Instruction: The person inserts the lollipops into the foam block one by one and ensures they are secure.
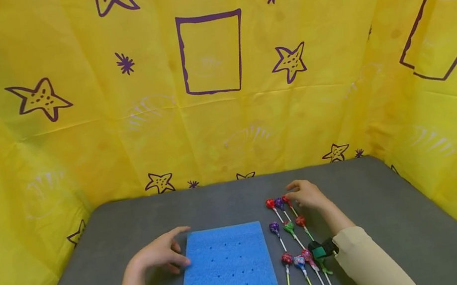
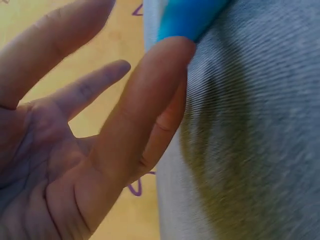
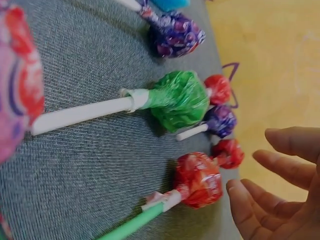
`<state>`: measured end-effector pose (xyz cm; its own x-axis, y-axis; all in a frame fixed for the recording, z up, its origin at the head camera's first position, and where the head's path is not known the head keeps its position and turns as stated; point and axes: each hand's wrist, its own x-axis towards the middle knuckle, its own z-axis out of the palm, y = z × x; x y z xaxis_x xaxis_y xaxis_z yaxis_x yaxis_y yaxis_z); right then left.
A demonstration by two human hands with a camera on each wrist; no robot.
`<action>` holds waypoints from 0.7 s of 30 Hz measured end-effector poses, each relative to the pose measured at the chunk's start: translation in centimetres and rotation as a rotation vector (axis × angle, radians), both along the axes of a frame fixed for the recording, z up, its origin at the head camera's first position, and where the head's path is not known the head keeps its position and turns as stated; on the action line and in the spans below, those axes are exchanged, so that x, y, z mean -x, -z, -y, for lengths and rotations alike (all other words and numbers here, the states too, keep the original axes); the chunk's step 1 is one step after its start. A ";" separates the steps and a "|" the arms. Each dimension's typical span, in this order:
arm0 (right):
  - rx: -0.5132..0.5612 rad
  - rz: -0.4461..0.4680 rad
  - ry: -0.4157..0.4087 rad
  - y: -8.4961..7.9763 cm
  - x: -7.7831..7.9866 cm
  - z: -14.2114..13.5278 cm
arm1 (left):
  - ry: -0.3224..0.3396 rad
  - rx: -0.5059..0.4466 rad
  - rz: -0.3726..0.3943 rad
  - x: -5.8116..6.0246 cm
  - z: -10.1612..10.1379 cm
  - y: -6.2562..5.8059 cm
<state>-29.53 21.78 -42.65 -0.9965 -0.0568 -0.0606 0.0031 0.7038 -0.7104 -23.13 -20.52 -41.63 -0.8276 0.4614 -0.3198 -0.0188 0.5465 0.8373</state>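
Note:
A blue foam board [image 1: 223, 244] dotted with small holes lies on the grey table. My left hand [image 1: 161, 254] is at its left edge, fingers spread and holding nothing; whether the fingertips touch the foam I cannot tell. In the left wrist view, the thumb [image 2: 145, 100] overlaps a bit of blue. Right of the board, wrapped lollipops lie in three rows. My right hand [image 1: 307, 196] hovers by a red lollipop [image 1: 286, 200] in the far row, its fingers loosely bent with nothing between them. The right wrist view shows a green lollipop [image 3: 180, 100] and a red lollipop with green stick [image 3: 197, 180] closer to the camera.
Nearest my body, the front row has a blue-wrapped lollipop [image 1: 300, 261] and several others, partly under the right wrist's black strap [image 1: 323, 248]. Yellow cloth [image 1: 226, 127] with purple drawings hangs behind the table [image 1: 220, 199] and along both sides.

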 end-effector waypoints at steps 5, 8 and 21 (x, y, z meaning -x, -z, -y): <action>0.056 0.028 0.016 0.8 0.8 0.0 | -0.021 -0.001 0.029 0.1 -0.3 0.6; 0.080 0.047 0.024 1.1 1.1 0.1 | -0.030 0.005 0.030 0.1 -0.4 0.8; 0.088 0.070 0.053 1.7 1.8 0.4 | -0.047 -0.032 0.058 0.2 -0.8 1.1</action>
<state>-31.28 21.35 -44.38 -0.9918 -0.0127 -0.1271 0.0901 0.6366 -0.7659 -23.34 -19.69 -42.72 -0.8288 0.4334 -0.3538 -0.0929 0.5171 0.8509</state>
